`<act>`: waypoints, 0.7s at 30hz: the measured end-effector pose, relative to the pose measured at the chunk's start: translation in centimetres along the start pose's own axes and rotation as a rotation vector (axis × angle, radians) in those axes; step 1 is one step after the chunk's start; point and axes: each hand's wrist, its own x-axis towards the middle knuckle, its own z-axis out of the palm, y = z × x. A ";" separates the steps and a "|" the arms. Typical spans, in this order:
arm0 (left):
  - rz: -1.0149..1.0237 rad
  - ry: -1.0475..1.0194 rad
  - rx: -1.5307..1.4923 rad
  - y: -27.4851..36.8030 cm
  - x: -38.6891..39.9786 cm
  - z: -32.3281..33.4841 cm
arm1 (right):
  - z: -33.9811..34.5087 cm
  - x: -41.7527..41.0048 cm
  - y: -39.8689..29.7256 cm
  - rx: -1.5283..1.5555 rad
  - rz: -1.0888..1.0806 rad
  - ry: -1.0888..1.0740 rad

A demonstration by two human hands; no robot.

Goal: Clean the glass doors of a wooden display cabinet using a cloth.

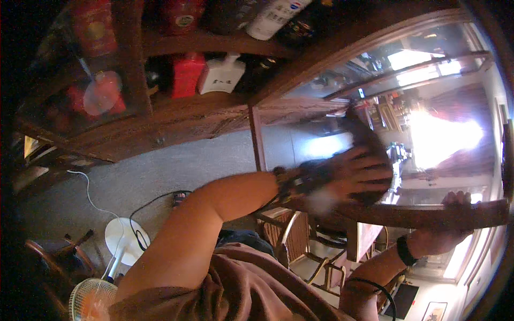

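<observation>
My left hand [357,174] reaches across to the glass pane [277,138] of a wood-framed cabinet door and lies against or close to it, fingers spread. Motion blurs it. A dark shape [367,130] borders the fingers; whether it is a cloth or a reflection I cannot tell. Dark straps and a small device [301,180] wrap that wrist. My right hand [445,238] grips the wooden door frame [413,216], with fingertips showing over its far side. A black band [406,250] circles the right wrist.
The wooden cabinet [225,40] ahead holds a white bottle [223,74], a red box [187,76] and a white cylinder [273,20]. A pedestal fan [92,299] with a trailing cable [90,192] stands at lower left. Wooden chairs [297,240] are beneath the door.
</observation>
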 end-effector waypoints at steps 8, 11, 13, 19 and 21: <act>-0.893 0.357 -0.266 -0.4 -17.8 3.1 | 0.7 -0.1 -0.7 0.192 -0.078 -0.083; -0.892 0.470 -0.188 -4.1 -12.8 1.2 | 1.3 -0.5 -2.6 0.260 0.112 0.025; -0.714 0.477 -0.173 -6.4 -7.9 -1.2 | 1.6 0.0 -3.8 0.171 0.177 0.070; -0.529 0.609 -0.227 -10.4 0.5 -5.6 | 0.5 0.3 -3.7 0.655 0.245 0.121; -0.633 0.588 -0.175 -12.1 -2.2 -5.0 | 1.3 0.0 -4.5 0.537 0.292 0.176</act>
